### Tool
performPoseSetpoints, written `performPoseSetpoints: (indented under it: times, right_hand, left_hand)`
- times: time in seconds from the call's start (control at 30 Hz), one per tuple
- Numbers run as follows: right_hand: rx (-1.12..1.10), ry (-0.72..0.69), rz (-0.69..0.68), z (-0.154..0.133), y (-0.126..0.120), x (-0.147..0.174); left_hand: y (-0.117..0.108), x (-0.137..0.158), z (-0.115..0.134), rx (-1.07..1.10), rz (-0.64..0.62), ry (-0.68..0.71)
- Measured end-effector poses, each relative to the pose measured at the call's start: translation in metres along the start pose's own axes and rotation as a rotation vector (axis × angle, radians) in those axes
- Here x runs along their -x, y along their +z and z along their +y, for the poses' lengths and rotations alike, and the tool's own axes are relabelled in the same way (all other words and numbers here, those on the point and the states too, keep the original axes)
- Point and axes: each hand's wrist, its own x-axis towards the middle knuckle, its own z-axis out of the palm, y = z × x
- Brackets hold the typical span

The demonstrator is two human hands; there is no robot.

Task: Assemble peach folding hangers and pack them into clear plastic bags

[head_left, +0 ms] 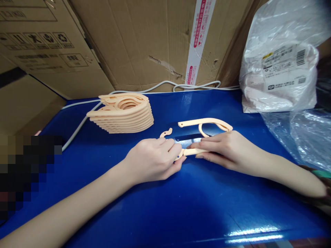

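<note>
Low over the blue table, both my hands grip a peach-coloured plastic folding hanger (203,121). My left hand (155,159) is closed around its hook end; a small curved piece (167,132) with a hole pokes out beyond the knuckles. Fingers of my right hand (230,150) pinch the lower arm (195,151) of the hanger. The other arm extends behind that hand, with a curved loop beneath it. My left fingers hide most of the joint. To the left stands a neat stack of folded hangers (124,117) in the same colour.
Behind the blue table (165,210) stand large cardboard boxes (144,41). A white cable (165,82) runs along the back edge and down the left side. At the right, a white plastic parcel bag (279,79) sits beside clear plastic film (310,137).
</note>
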Motion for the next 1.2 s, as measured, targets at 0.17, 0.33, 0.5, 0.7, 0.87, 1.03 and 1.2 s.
performPoseSetpoints:
  times: [0.17,0.33,0.5,0.7,0.87,1.03,1.2]
  right_hand:
    - [-0.002,-0.022,-0.041,0.0011,-0.0021,-0.0003]
    - [0.018,-0.057,-0.046,0.0008,-0.0039,-0.0015]
    - [0.061,-0.076,-0.025,0.0018,-0.0028,-0.0013]
    - [0.058,-0.016,0.006,0.0025,0.0027,0.0013]
    - [0.049,-0.008,-0.024,0.002,0.0048,0.0024]
    - [0.063,-0.004,-0.03,-0.0015,0.0038,0.0022]
    - [0.096,-0.028,0.004,-0.0039,0.0024,0.0009]
  left_hand:
    - [0.0004,0.0006,-0.0016,0.052,-0.016,0.037]
    - [0.0028,0.0006,-0.0007,0.063,0.013,0.042]
    - [0.0031,0.0002,-0.0004,0.055,-0.002,0.042]
    - [0.0026,0.0008,0.0019,0.001,-0.001,0.0]
    - [0.0037,-0.0004,0.0046,-0.008,-0.004,-0.025]
    - [0.0037,-0.0002,0.0062,0.052,-0.053,-0.031]
    - [0.0042,0.0016,0.0056,0.102,-0.08,-0.013]
